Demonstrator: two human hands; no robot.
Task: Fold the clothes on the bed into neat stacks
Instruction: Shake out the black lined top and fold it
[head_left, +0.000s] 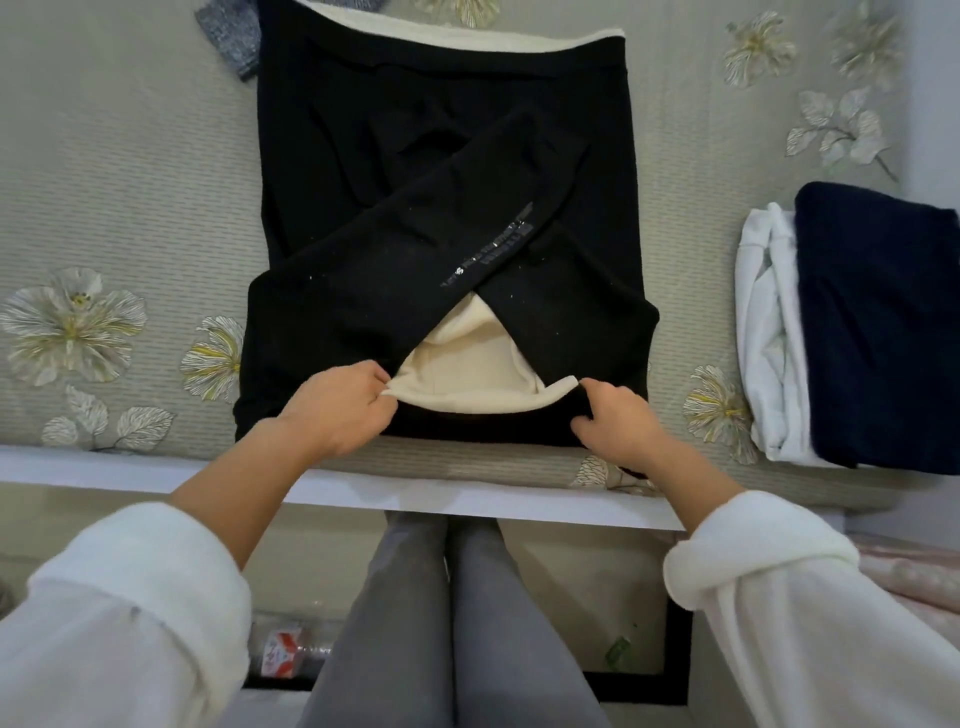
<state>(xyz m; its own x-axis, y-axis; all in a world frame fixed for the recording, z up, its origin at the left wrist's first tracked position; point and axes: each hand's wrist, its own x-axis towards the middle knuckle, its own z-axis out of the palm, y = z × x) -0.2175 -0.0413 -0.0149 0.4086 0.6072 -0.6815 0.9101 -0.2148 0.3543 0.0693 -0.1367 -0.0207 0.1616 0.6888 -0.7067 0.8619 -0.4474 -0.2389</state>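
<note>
**One garment half-folded, two stacked, at least one left**

Head view: A black garment (447, 171) with a cream lining (467, 364) is laid flat on the bed (130, 182), lengthwise away from the person. Its two sleeves (415, 244) are crossed over the body of the garment, so the sleeve fold is judged to be done. The near opening is turned towards the person, and its cream rim is pinched at both ends. The left end is held by the left hand (337, 410), whose fingers (371, 382) are curled closed on the rim. The right end is held by the right hand (621, 421), whose fingers (597, 395) are closed over rim and black fabric alike. The lengthwise fold, by which the near end would be carried to the far end, is not yet made.

On the right of the bed, well apart from the black garment, a folded navy garment (878, 322) lies partly on a folded white garment (769, 338). These two are taken to be a finished stack.

At the far left corner, a grey speckled garment (228, 36) shows beside and partly under the black one. It appears unfolded, though little of it is seen. Whether more clothes lie beyond the frame cannot be told. The task is judged to be about midway.
</note>
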